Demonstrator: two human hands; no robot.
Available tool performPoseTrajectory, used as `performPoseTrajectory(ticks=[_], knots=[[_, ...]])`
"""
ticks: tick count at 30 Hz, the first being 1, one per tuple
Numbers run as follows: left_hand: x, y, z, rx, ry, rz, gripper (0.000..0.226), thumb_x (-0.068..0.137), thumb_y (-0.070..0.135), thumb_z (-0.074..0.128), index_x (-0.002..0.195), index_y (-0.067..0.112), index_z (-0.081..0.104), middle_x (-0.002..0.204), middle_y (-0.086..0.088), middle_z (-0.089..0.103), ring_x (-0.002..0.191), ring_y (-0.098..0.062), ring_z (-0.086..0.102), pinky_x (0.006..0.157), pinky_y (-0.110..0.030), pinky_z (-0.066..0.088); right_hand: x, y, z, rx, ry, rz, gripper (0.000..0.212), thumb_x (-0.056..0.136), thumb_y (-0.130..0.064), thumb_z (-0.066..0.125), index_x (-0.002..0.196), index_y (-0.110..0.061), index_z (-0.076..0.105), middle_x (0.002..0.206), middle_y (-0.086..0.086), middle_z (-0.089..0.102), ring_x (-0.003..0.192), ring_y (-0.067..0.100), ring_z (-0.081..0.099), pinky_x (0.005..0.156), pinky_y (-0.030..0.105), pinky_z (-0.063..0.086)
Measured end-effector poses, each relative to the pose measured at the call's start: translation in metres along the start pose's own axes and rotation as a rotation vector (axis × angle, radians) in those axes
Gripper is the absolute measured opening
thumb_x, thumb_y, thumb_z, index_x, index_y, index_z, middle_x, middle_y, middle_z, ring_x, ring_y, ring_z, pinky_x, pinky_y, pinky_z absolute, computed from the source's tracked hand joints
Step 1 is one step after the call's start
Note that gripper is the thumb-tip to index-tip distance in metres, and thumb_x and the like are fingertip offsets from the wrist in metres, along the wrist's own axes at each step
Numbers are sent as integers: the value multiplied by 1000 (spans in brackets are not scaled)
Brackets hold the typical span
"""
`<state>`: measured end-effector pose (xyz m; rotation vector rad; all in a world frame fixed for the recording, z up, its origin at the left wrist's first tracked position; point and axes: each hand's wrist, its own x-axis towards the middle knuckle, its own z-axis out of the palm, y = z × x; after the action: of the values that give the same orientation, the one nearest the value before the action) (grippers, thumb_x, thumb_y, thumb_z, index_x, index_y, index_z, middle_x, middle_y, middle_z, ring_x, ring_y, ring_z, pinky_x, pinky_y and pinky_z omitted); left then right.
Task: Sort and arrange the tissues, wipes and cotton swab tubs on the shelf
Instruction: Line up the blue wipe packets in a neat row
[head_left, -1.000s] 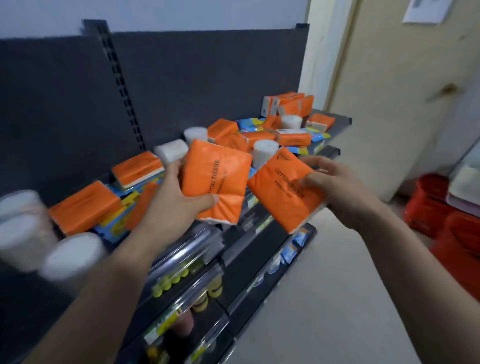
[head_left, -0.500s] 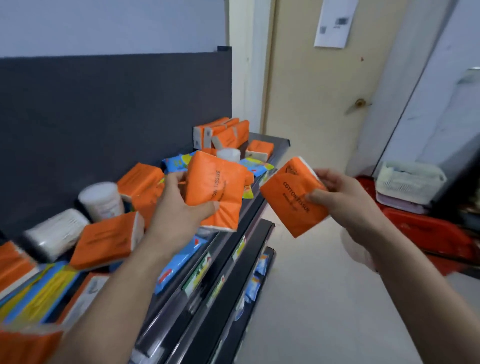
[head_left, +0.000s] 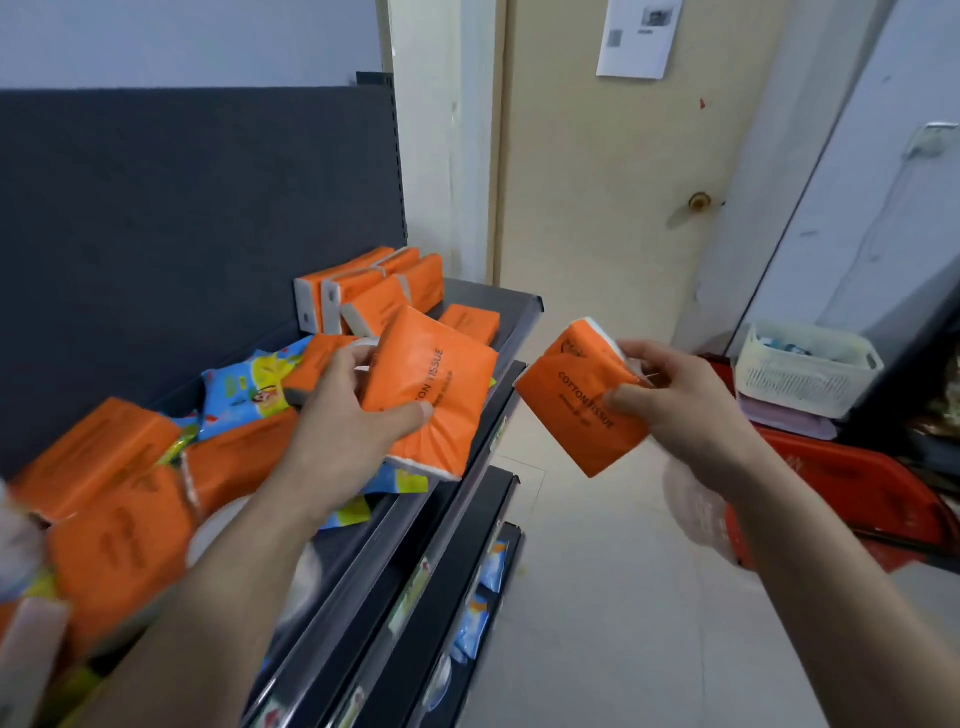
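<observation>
One orange tissue pack (head_left: 434, 387) is gripped by the left hand (head_left: 343, 421) above the shelf (head_left: 511, 312), another tissue pack (head_left: 576, 400) by the right hand (head_left: 680, 402) beyond its edge.

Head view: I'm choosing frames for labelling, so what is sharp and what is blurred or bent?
In the head view the left tissue pack and right tissue pack, held by the left hand and right hand, are sharp, print legible; at lower left the orange packs smear into blur; the wide lens leans the door; light is soft.
</observation>
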<state>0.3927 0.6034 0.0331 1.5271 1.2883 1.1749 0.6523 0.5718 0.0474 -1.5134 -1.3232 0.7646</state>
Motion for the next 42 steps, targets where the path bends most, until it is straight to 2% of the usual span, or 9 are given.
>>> performPoseTrajectory(ticks=[4, 10, 14, 16, 20, 26, 28, 34, 42], knots=[[38, 4, 47, 38, 48, -35, 56, 75, 17, 75, 119, 26, 42, 107, 7, 60, 91, -13, 64, 73, -27, 50, 63, 22, -27, 0, -54, -22, 40, 78, 0, 64, 106, -29, 62, 88, -2, 60, 78, 13, 60, 57, 17, 44], [86, 20, 107, 43, 148, -111, 58, 73, 17, 77, 117, 26, 41, 110, 5, 59, 95, -12, 62, 76, -24, 50, 160, 45, -58, -15, -203, -30, 42, 77, -3, 67, 112, -25, 60, 101, 1, 60, 90, 21, 60, 75, 33, 51], [109, 17, 116, 62, 248, -169, 59, 67, 35, 79, 115, 24, 47, 109, 0, 63, 93, -18, 65, 83, -39, 54, 209, 53, -51, -34, -288, -71, 42, 79, -8, 68, 117, -24, 57, 103, -4, 56, 90, 13, 57, 78, 35, 49], [120, 15, 114, 71, 303, -207, 53, 70, 42, 74, 114, 27, 48, 107, 4, 65, 90, -16, 67, 79, -40, 55, 231, 56, -41, -61, -341, -96, 46, 80, -11, 68, 123, -21, 56, 110, -2, 56, 92, 12, 56, 78, 33, 48], [146, 8, 108, 148, 359, -203, 29, 86, 36, 60, 111, 27, 51, 101, 7, 65, 88, -12, 65, 73, -32, 50, 273, 56, -19, -67, -416, -139, 45, 82, -12, 66, 125, -21, 54, 107, -5, 56, 89, 9, 55, 67, 25, 46], [205, -6, 87, 296, 554, -109, 31, 82, 23, 65, 110, 27, 52, 100, 11, 60, 90, -7, 59, 75, -24, 46, 341, 46, 9, -139, -411, -251, 44, 81, -6, 65, 122, -19, 56, 108, -1, 58, 97, 19, 56, 78, 29, 42], [226, -10, 80, 394, 595, -87, 33, 81, 22, 67, 110, 25, 52, 108, 6, 60, 99, -12, 57, 84, -29, 45, 364, 41, 16, -146, -399, -297, 45, 79, -2, 65, 120, -18, 58, 107, -1, 59, 96, 17, 57, 79, 26, 41], [262, -19, 74, 564, 579, -110, 34, 82, 14, 66, 113, 19, 53, 107, 6, 56, 100, -12, 52, 86, -24, 38, 415, 41, 56, -222, -441, -409, 46, 79, 2, 62, 120, -20, 57, 106, -2, 59, 98, 16, 55, 86, 28, 43], [274, -35, 87, 695, 521, -252, 27, 82, 14, 66, 104, 25, 55, 101, 13, 56, 90, -5, 52, 66, -11, 36, 467, 48, 123, -363, -757, -587, 40, 78, 2, 60, 111, -21, 59, 98, -4, 57, 89, 13, 52, 72, 19, 37]])
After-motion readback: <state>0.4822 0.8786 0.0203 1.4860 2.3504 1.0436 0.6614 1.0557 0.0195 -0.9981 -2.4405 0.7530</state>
